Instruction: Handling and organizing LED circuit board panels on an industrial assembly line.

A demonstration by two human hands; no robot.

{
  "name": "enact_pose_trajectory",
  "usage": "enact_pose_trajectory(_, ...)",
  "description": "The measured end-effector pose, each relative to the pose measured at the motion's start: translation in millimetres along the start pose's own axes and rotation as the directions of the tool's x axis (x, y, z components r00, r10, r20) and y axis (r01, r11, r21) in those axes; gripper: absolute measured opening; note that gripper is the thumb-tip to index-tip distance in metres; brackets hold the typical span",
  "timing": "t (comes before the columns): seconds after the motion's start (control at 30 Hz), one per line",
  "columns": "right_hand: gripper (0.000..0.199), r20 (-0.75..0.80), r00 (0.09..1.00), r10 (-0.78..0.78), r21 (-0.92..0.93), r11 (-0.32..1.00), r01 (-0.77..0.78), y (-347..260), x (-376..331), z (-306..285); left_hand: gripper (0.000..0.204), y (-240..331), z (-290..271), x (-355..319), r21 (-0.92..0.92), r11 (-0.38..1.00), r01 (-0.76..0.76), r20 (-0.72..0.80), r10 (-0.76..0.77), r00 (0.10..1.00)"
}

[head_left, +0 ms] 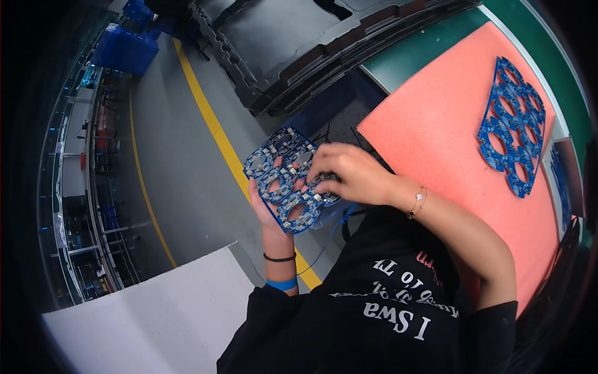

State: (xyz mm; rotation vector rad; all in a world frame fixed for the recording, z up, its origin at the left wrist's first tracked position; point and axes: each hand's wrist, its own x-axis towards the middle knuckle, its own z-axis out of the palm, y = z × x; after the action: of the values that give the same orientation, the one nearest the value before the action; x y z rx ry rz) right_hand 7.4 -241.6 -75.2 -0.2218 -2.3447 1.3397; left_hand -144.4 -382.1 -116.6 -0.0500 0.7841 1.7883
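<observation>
A blue circuit board panel (274,186) with several large round cutouts is held up in front of my body, tilted. Its face is crowded with small components. My left hand (264,209) supports it from below and along its left edge; most of those fingers are behind the board, and skin shows through the cutouts. Over the panel's right part, my right hand (349,172) has its fingers bent and drawn together against the surface. Whatever lies between those fingertips is hidden. A second blue circuit board panel (514,128) rests on the pink mat at the right.
The pink mat (430,118) covers a green-topped bench on my right. Black plastic trays (299,56) are stacked at the far side. A white surface (156,305) is at the lower left. Yellow lines (215,128) mark the grey floor, and blue bins (124,50) stand far left.
</observation>
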Motion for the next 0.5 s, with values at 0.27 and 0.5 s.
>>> enact_pose_trajectory(0.27,0.005,0.172,0.972,0.162,0.051,0.984,-0.173,0.1,-3.9,3.4,0.066,-5.4,-1.7,3.3,-0.005,0.999,0.041,0.171,-0.04,0.985)
enact_pose_trajectory(0.5,0.003,0.152,0.955,0.255,0.189,0.941,-0.282,2.7,-2.7,1.9,0.066,-6.0,19.3,-0.1,0.02,0.999,-0.047,-0.009,0.047,0.999)
